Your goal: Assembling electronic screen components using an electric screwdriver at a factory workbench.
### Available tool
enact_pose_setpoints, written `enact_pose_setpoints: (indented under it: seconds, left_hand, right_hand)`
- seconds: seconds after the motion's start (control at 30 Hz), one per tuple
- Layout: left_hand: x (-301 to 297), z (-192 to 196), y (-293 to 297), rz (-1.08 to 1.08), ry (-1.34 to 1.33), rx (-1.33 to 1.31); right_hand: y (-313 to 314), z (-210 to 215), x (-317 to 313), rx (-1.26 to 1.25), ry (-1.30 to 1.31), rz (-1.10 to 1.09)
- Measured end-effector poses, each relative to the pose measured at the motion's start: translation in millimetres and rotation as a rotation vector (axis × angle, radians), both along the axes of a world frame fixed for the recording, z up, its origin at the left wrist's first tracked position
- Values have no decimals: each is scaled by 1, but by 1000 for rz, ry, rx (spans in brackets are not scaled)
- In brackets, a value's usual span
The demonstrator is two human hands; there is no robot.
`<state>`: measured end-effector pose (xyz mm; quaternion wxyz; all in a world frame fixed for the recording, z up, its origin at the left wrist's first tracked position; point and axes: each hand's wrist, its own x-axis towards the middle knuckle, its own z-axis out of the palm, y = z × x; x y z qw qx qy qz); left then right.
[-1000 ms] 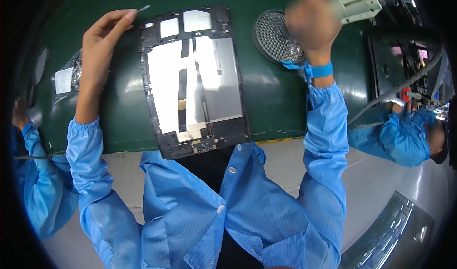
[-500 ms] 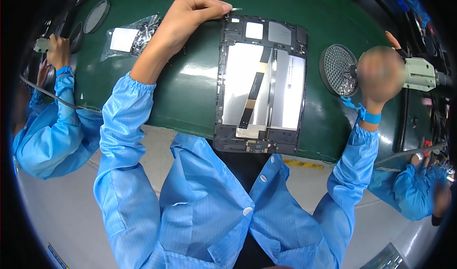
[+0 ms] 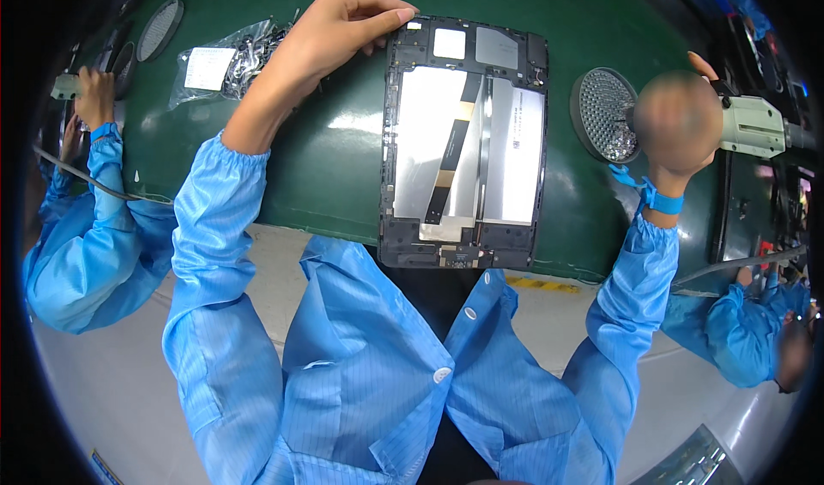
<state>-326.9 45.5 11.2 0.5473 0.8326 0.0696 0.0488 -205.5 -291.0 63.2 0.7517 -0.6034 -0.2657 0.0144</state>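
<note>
An opened tablet lies face down on the green table, its silver battery cells and a slanting black ribbon cable exposed. My left hand is at its far left corner, thumb and forefinger pinched together; what they hold is hidden. My right hand, blurred over, is wrapped round a pale electric screwdriver. Its tip end points left at a round, grey, dimpled dish. Small shiny screws lie in the dish beside that hand.
A clear bag of small dark parts with a white label lies left of my forearm. Farther left is another round dish. Co-workers in blue sit on both sides; the left one's hand holds a pale tool. A cable hangs there.
My left fingertips have come down onto the tablet's corner; the thin light piece that stuck out past them no longer shows. My right hand stays by the dish with the screwdriver.
</note>
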Motion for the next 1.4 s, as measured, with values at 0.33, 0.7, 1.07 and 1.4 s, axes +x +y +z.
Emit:
enact_pose_setpoints:
  seconds: [0.33, 0.7, 1.07, 1.4]
  left_hand:
    - [-15, -7, -25, -313, 70, -222]
    - [-23, -7, -28, -402, 59, -220]
    - [-24, 13, -18, -434, 212, -326]
    - [-26, 11, -18, -456, 164, -283]
  right_hand:
    - [95, 10, -36, 7, -4, 344]
    - [144, -14, -62, 42, 114, 483]
    - [146, -17, -51, 117, 12, 638]
    - [148, -19, -52, 107, 21, 599]
